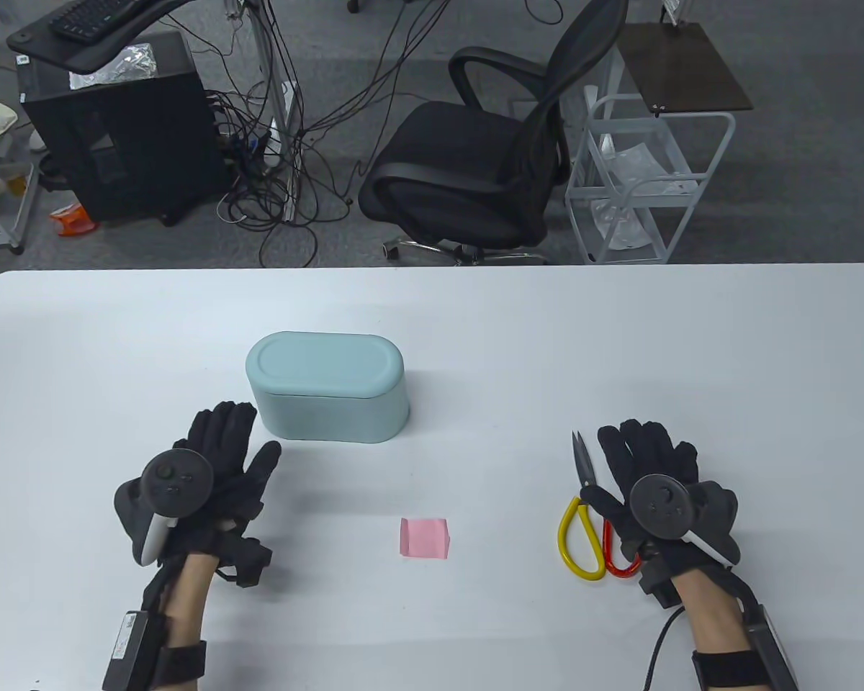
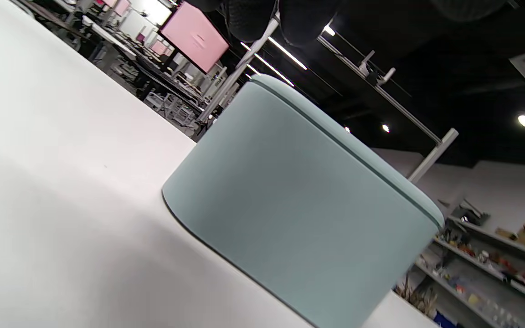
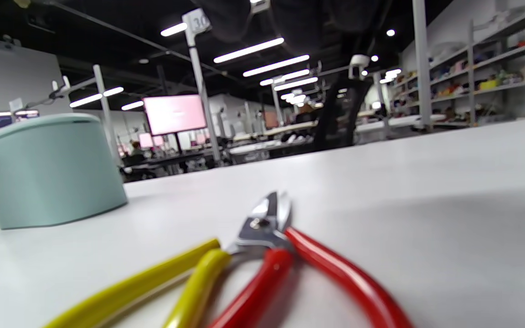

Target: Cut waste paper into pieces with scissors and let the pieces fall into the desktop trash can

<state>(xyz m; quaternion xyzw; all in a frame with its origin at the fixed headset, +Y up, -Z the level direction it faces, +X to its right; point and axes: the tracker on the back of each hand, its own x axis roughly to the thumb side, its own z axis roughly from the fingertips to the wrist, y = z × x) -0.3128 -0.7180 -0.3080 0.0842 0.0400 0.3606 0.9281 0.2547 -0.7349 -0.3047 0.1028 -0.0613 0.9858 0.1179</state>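
A pale teal desktop trash can [image 1: 327, 385] with its lid closed stands mid-table; it fills the left wrist view [image 2: 299, 205] and sits at the left in the right wrist view [image 3: 46, 171]. A small pink paper [image 1: 425, 538] lies flat near the front. Scissors [image 1: 585, 504] with one yellow and one red handle lie at the right, blades together pointing away [image 3: 267, 218]. My left hand [image 1: 219, 461] is flat, fingers straight, just left of the can, holding nothing. My right hand [image 1: 648, 461] hovers over the scissors' red handle with fingers spread and grips nothing.
The white table [image 1: 619, 345] ends at a far edge with a black office chair [image 1: 475, 165], a white wire cart [image 1: 648, 180] and a black computer case [image 1: 115, 122] on the floor beyond.
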